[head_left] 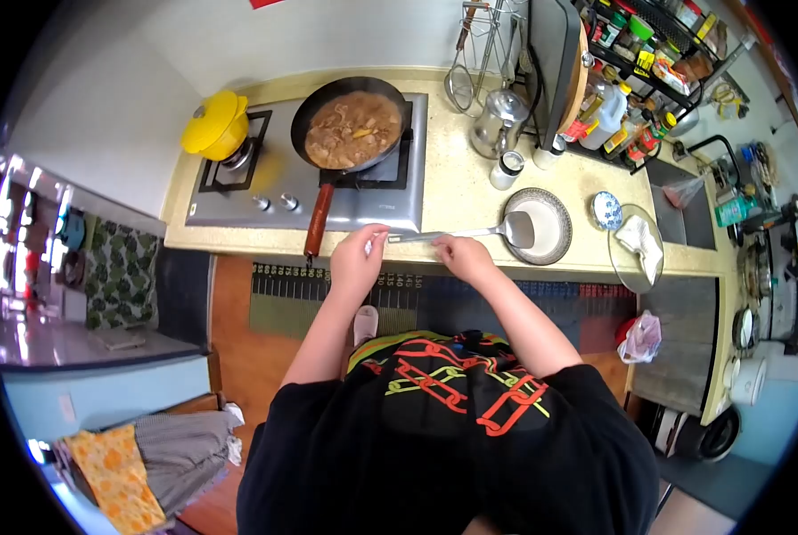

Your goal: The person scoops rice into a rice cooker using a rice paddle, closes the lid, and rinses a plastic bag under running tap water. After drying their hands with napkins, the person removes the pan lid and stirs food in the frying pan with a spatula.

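My left hand [357,260] is closed at the counter's front edge, its fingertips pressed together beside the handle end of a metal spatula [481,233]. What they pinch, if anything, is too small to make out. Under the middle of that handle, my right hand [466,259] has its fingers curled in; whether they touch the handle or hold something small is unclear. The spatula's blade rests over a patterned-rim bowl [555,218]. Left of my hands, a dark wok [302,125] with a wooden handle [319,221] holds meat in brown sauce [350,125].
The wok sits on a steel gas stove [381,209] beside a yellow lidded pot [213,127]. Behind the bowl stand a metal kettle [500,120] and a jar [507,171]. To the right are a small blue-white dish [605,209], a glass lid [629,272] with a white cloth, and a sink [688,223].
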The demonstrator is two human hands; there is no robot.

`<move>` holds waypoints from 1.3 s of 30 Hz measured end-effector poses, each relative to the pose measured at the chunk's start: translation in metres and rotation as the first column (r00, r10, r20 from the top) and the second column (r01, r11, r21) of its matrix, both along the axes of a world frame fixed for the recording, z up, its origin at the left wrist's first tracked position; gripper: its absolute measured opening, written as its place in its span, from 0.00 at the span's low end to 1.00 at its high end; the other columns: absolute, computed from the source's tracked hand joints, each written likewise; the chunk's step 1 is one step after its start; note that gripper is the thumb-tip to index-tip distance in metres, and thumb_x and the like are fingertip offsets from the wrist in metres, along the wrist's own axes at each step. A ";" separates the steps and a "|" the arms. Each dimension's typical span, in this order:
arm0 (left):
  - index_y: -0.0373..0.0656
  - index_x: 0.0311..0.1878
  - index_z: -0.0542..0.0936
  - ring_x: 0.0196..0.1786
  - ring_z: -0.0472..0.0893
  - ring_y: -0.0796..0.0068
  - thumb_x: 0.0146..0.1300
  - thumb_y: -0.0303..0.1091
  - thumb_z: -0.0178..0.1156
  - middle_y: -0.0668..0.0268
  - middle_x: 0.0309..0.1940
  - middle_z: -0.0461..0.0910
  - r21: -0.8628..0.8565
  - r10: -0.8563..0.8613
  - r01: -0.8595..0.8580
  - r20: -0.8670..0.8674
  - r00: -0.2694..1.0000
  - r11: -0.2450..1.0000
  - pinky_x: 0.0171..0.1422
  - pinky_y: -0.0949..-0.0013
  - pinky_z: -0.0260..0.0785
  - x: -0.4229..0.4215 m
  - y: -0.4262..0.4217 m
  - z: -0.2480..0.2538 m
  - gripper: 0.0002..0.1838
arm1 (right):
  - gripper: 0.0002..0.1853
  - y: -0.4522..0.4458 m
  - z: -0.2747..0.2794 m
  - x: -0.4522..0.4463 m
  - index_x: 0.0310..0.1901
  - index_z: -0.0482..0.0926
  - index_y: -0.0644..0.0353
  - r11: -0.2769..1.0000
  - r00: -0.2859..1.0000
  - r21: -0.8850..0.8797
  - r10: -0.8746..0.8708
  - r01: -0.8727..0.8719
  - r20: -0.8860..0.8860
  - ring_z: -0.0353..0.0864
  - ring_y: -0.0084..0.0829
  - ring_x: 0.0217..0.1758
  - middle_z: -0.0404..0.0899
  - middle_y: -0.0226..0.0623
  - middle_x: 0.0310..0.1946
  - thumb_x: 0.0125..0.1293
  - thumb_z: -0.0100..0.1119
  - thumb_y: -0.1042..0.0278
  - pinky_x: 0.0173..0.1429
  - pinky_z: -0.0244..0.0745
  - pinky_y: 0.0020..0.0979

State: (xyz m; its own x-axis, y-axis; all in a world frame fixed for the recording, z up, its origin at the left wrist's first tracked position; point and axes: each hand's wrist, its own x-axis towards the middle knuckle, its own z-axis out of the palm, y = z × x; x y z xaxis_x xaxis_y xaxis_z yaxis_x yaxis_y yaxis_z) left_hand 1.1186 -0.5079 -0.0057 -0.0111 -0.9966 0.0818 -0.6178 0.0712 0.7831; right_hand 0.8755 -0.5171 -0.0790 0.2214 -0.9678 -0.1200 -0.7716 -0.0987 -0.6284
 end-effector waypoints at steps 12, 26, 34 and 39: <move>0.45 0.59 0.80 0.55 0.81 0.55 0.65 0.34 0.65 0.57 0.48 0.78 -0.018 -0.436 0.477 0.378 0.817 0.879 0.54 0.56 0.78 -0.048 -0.039 -0.113 0.19 | 0.11 0.018 -0.014 0.031 0.46 0.87 0.48 0.867 0.865 0.065 -0.484 0.494 -0.132 0.88 0.48 0.41 0.88 0.44 0.34 0.68 0.61 0.58 0.48 0.82 0.45; 0.38 0.43 0.80 0.45 0.85 0.53 0.62 0.37 0.63 0.54 0.40 0.83 0.105 -0.598 0.645 0.509 0.619 0.757 0.52 0.56 0.79 -0.110 -0.069 -0.129 0.13 | 0.12 0.076 -0.007 -0.059 0.46 0.88 0.51 0.867 0.873 0.113 -0.475 0.486 -0.109 0.88 0.41 0.37 0.87 0.40 0.32 0.68 0.65 0.55 0.44 0.80 0.40; 0.36 0.42 0.74 0.37 0.80 0.45 0.76 0.37 0.52 0.47 0.32 0.79 0.128 -0.570 0.607 -0.240 0.786 0.784 0.45 0.54 0.72 -0.111 -0.026 -0.045 0.12 | 0.14 0.076 0.069 -0.053 0.46 0.86 0.62 0.852 0.841 0.385 -0.471 0.355 0.265 0.83 0.21 0.30 0.84 0.31 0.27 0.78 0.57 0.60 0.39 0.79 0.28; 0.38 0.49 0.76 0.46 0.78 0.72 0.82 0.35 0.47 0.62 0.41 0.78 0.037 -0.363 0.548 -0.712 0.602 0.836 0.55 0.67 0.71 -0.096 -0.024 -0.018 0.12 | 0.18 0.052 0.087 -0.011 0.57 0.77 0.61 0.870 0.656 0.451 -0.459 0.197 0.600 0.83 0.24 0.32 0.82 0.35 0.33 0.84 0.45 0.54 0.41 0.80 0.27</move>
State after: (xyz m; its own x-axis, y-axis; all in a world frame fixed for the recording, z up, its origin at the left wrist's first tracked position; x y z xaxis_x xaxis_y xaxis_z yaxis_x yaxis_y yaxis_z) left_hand 1.0223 -0.5317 -0.0236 -0.5053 -0.8625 0.0281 0.1225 -0.0394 0.9917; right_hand 0.8649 -0.4655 0.0077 0.0425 -0.9227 -0.3833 -0.0674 0.3801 -0.9225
